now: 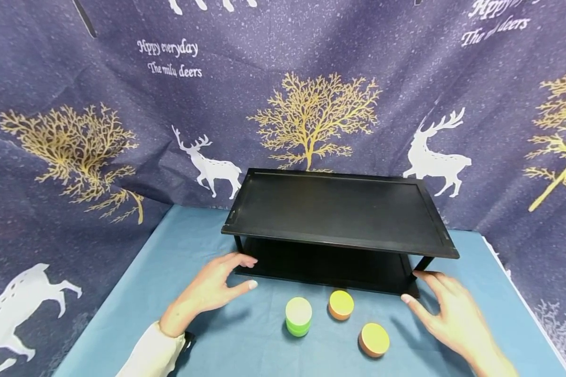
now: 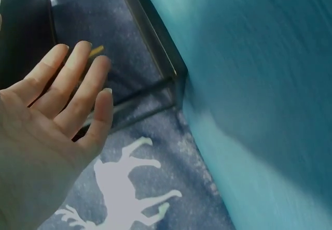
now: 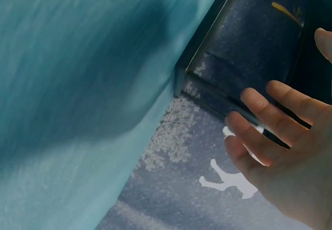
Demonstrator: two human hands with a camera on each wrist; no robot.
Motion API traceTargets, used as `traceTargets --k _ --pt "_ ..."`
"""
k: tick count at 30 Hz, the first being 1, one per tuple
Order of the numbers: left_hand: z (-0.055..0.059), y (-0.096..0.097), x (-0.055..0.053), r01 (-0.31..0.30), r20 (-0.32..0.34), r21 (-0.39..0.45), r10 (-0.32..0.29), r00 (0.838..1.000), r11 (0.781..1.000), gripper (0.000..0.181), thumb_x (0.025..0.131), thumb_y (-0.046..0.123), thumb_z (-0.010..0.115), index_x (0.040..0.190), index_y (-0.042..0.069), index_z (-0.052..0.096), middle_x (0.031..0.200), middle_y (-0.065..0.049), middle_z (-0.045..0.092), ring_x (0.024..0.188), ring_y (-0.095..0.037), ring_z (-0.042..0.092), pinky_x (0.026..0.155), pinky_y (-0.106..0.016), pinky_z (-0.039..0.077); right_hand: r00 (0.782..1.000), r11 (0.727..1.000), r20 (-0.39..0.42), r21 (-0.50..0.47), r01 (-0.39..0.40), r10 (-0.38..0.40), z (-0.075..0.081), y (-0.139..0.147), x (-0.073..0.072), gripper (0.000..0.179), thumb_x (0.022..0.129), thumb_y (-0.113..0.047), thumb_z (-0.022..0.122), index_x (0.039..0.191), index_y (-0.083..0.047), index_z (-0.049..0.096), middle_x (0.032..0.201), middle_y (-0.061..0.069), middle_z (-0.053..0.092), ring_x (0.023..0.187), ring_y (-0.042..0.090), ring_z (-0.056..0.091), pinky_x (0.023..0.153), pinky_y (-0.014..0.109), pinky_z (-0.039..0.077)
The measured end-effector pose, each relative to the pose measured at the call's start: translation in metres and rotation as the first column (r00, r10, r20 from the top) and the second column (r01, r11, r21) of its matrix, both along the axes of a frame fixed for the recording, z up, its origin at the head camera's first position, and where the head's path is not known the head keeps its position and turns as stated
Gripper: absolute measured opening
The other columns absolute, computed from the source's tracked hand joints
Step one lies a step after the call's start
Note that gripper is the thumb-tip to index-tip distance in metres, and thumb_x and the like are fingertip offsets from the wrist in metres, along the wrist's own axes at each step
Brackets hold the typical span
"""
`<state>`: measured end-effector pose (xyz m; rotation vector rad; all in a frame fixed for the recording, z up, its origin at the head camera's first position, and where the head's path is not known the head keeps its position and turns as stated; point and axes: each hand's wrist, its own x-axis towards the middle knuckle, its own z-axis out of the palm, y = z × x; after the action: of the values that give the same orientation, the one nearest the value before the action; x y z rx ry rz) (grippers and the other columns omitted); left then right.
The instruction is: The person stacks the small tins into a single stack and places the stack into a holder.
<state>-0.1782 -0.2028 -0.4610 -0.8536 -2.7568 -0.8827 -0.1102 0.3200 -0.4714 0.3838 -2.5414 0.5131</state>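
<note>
Head view only: a green stack (image 1: 298, 317) and two orange rounds (image 1: 341, 305) are sitting before the black rack (image 1: 339, 207).
Black rack: standing on the counter (image 1: 259, 335), its long axis running left to right, its open front facing the person.
Left hand (image 1: 212, 288): reaching beside the rack's left front post, fingers loosely extended, gripping nothing; its wrist view is showing the palm.
Right hand (image 1: 453, 311): mirroring that at the right post, thumb spread, gripping nothing; contact is staying unclear.
</note>
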Motion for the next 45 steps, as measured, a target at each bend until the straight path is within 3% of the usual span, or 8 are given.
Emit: traceTargets --k 7,19,26,33,37,45 --pt "0.002 0.012 0.007 0.081 0.067 0.036 -0.084 0.994 0.996 0.049 0.093 0.060 0.075 0.136 0.039 0.064 0.127 0.017 0.068 0.122 -0.004 0.061 0.103 -0.040 0.053 1.000 1.000 0.002 0.011 -0.004 0.004 0.002 -0.008 0.002 0.059 0.078 -0.036 0.094 0.126 -0.011 0.071 0.116 0.011 0.070 0.112 0.038 0.061 0.092 0.057 0.043" --pt "0.002 0.033 0.013 0.220 0.143 0.076 -0.229 0.963 0.973 0.063 0.086 0.056 0.085 0.141 0.044 0.057 0.131 0.017 0.065 0.124 -0.013 0.063 0.105 -0.037 0.052 0.998 0.998 -0.011 0.022 -0.060 0.061 0.004 -0.018 0.007 0.056 0.078 -0.033 0.093 0.124 -0.010 0.072 0.115 0.005 0.071 0.108 0.032 0.062 0.096 0.047 0.040" --pt "0.001 0.044 0.016 0.255 0.152 0.077 -0.264 0.953 0.964 0.070 0.082 0.049 0.091 0.142 0.043 0.057 0.130 0.016 0.065 0.123 -0.011 0.063 0.104 -0.037 0.053 0.995 0.996 0.056 0.034 -0.083 0.081 0.002 -0.025 0.011 0.059 0.080 -0.042 0.093 0.128 -0.015 0.071 0.122 0.003 0.070 0.115 0.031 0.062 0.099 0.045 0.038" --pt "-0.002 0.055 0.017 0.307 0.175 0.071 -0.315 0.933 0.949 0.071 0.082 0.057 0.088 0.144 0.043 0.056 0.133 0.010 0.066 0.124 -0.013 0.063 0.102 -0.037 0.054 0.989 0.988 0.061 0.061 -0.141 0.138 -0.002 -0.029 0.013 0.060 0.078 -0.045 0.094 0.128 -0.023 0.071 0.122 -0.009 0.067 0.113 0.021 0.063 0.105 0.019 0.029" --pt "-0.004 0.060 0.017 0.337 0.180 0.065 -0.343 0.922 0.939 0.072 0.082 0.062 0.086 0.144 0.042 0.056 0.133 0.010 0.065 0.123 -0.012 0.063 0.103 -0.035 0.054 0.979 0.976 0.055 0.088 -0.198 0.194 -0.004 -0.029 0.014 0.063 0.076 -0.047 0.095 0.130 -0.027 0.071 0.124 -0.014 0.066 0.110 0.018 0.064 0.105 0.015 0.029" --pt "-0.012 0.070 0.016 0.410 0.153 0.064 -0.415 0.897 0.910 0.073 0.082 0.061 0.087 0.145 0.038 0.057 0.135 0.018 0.061 0.123 -0.006 0.063 0.103 -0.032 0.053 0.953 0.953 0.118 0.087 -0.289 0.278 -0.006 -0.031 0.016 0.062 0.078 -0.052 0.092 0.132 -0.035 0.067 0.126 -0.021 0.061 0.107 0.005 0.061 0.099 0.012 0.039"
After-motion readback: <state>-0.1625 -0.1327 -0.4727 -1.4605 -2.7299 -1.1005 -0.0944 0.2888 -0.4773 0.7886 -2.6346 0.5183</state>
